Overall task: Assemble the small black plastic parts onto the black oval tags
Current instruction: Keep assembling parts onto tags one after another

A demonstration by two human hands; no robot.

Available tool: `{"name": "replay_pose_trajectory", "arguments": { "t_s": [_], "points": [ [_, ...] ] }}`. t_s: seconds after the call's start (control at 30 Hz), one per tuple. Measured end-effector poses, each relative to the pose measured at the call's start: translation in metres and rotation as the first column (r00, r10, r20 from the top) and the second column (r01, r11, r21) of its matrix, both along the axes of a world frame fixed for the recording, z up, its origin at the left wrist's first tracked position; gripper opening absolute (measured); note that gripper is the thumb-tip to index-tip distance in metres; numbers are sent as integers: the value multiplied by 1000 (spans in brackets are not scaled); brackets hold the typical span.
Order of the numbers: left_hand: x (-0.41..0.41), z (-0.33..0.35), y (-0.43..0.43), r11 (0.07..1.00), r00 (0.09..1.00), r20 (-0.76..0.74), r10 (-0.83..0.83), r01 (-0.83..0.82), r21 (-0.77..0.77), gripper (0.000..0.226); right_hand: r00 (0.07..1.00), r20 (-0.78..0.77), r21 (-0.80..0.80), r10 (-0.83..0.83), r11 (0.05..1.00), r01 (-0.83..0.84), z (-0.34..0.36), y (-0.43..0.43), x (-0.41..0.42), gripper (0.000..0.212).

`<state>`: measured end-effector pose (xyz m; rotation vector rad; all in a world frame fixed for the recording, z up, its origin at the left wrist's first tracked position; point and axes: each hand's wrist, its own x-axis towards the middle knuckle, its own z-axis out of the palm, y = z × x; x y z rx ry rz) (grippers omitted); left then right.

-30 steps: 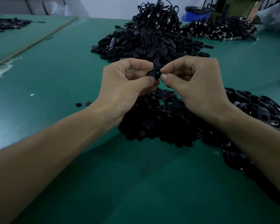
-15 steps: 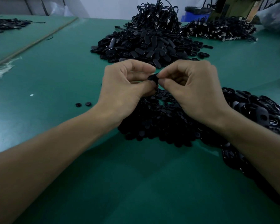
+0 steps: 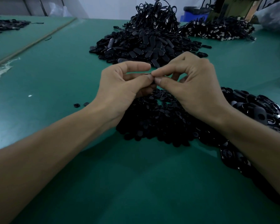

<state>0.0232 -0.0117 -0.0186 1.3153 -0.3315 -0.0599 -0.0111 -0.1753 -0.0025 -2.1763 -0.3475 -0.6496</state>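
Pinchwork over the middle of the surface: left hand and right hand both pinching one tag, mostly hidden. Small parts heaped beneath, so plenty left, I'd judge.

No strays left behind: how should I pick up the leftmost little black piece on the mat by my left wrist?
Probably pinch the leftmost piece by its edges from straight above, fingertips only: it lies flat on the green mat, and a second stray sits close on its right, leaving little room sideways.
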Motion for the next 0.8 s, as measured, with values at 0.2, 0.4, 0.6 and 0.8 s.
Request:
{"name": "replay_pose_trajectory", "arguments": {
  "t_s": [0.2,0.4,0.6,0.8],
  "points": [
    [2,0,3,999,1000,5,7,-7,35,19,987,-121,115,106,989,-92,-1,-2,5,13],
    [4,1,7,997,999,35,-34,31,76,21,954,-229,338,191,935,-106,2,-6,6,16],
    [4,2,8,994,999,26,-45,43,98,22,935,-275,369,223,923,-112,2,-5,6,12],
    [3,2,7,994,998,26,-62,59,91,21,946,-267,330,183,940,-89,6,-7,4,10]
  ]
}}
